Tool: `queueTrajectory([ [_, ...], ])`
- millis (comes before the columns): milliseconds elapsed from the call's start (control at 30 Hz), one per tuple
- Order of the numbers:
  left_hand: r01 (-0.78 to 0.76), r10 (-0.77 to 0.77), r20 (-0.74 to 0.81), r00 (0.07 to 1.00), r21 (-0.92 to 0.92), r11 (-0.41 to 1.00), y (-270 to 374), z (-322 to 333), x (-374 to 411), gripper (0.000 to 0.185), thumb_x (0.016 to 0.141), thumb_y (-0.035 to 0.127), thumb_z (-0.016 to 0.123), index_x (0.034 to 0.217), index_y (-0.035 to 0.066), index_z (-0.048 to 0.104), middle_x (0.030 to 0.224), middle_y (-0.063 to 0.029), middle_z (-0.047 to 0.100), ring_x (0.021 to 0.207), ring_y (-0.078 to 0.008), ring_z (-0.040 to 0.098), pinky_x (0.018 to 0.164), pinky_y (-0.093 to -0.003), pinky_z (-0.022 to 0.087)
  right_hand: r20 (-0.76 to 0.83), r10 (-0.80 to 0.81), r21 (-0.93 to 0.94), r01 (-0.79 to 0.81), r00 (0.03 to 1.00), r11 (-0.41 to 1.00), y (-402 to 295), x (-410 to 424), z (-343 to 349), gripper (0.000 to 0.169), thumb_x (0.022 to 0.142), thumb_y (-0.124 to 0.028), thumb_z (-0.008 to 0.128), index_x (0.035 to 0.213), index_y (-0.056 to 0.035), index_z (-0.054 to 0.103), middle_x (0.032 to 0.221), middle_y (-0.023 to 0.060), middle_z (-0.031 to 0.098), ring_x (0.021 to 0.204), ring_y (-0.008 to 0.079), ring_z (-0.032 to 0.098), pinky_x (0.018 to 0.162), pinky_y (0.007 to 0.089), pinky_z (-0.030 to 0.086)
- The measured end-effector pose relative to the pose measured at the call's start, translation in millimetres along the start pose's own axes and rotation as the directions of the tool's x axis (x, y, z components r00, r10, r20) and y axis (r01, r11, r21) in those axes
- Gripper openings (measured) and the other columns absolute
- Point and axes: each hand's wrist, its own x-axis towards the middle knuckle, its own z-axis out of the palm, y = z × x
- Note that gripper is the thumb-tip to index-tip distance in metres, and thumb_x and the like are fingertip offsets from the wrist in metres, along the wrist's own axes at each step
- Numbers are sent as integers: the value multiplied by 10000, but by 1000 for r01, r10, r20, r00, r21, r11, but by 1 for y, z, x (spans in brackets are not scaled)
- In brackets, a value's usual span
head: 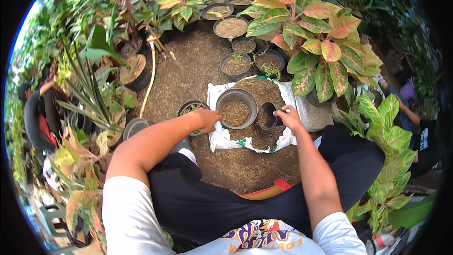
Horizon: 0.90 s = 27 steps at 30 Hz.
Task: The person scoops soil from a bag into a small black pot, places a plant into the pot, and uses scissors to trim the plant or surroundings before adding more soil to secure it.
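Observation:
My left hand point(207, 120) grips the left rim of a black plastic plant pot point(254, 108). Loose brown potting mix point(235, 113) lies inside that pot. In my right hand point(289, 118) is a small black scoop point(269, 116), held by its handle; its mouth is in the potting mix just right of the pot. Both pot and scoop are within an opened white sack point(221, 141) with green print, filled with the same brown mix point(260, 86). Just left of the sack, partly hidden by my left hand, stands a black pot point(184, 109) with small green plants.
Several soil-filled pots point(231, 27) stand beyond the sack. A large red-green aglaonema point(318, 39) leans in at upper right. A yellowish hose point(149, 81) runs along the ground at left. People sit at far left point(33, 117) and far right point(423, 138).

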Motion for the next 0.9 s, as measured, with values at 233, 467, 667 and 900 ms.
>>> queueTrajectory([
  [233, 43, -39, -25, 999, 181, 983, -3, 3, 9, 574, 890, 245, 650, 1448, 142, 565, 1418, -99, 583, 1338, -296, 548, 1070, -460, 431, 354, -26, -342, 156, 935, 927, -169, -43, -69, 637, 848, -350, 812, 1302, -44, 487, 1174, 174, 659, 1092, 227, 640, 900, 377, 520],
  [467, 190, -165, -173, 971, 135, 972, 1, -10, 20, 799, 815, 176, 746, 1548, 164, 430, 1663, -171, 255, 1361, -350, 516, 1078, -494, 421, 340, -88, -199, 163, 936, 966, -181, -41, -51, 698, 868, -366, 815, 1343, -20, 440, 1258, 181, 616, 1169, 231, 618, 912, 409, 541],
  [667, 251, -215, -174, 961, 223, 942, 1, -19, 36, 946, 878, 352, 752, 1635, 129, 230, 1715, -174, 136, 1365, -341, 524, 1095, -490, 416, 300, -345, -320, 434, 889, 842, -174, -26, -4, 741, 754, -425, 876, 1252, -7, 520, 1256, 233, 591, 1174, 338, 597, 1004, 412, 477],
  [900, 366, -353, -117, 928, 120, 923, 0, -30, 43, 1353, 756, 553, 861, 1638, 4, -6, 1717, -234, -40, 1423, -401, 456, 1111, -534, 426, 322, -339, -416, 454, 884, 788, -181, -24, 29, 778, 701, -422, 893, 1282, -37, 547, 1256, 239, 555, 1222, 404, 558, 1059, 444, 460],
])
